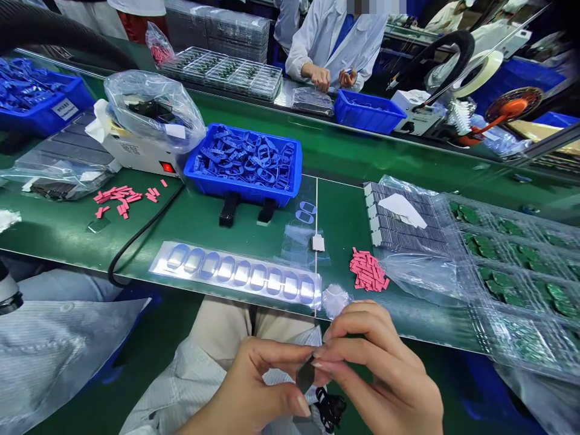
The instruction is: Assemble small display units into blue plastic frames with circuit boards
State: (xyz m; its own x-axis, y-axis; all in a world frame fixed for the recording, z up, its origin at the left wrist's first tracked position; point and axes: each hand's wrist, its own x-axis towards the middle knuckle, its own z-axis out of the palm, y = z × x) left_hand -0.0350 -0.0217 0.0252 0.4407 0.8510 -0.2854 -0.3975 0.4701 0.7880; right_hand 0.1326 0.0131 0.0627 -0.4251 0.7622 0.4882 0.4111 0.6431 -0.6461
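Observation:
Low in the view, over my lap, both hands pinch one small dark flat part (305,374). My left hand (254,393) grips its lower edge with thumb and fingers closed. My right hand (385,374) pinches its top with fingertips pressed together. Just beyond them on the green bench lies a clear strip of oval films (235,275) and a crumpled bit of clear film (336,299). A pile of small pink pieces (368,270) lies to the right of the strip.
A blue bin of blue plastic frames (244,158) stands mid-bench, a white box with a red switch (140,154) to its left. Clear trays of green boards (516,266) and bagged dark parts (399,223) lie right. A person in white (338,42) works opposite.

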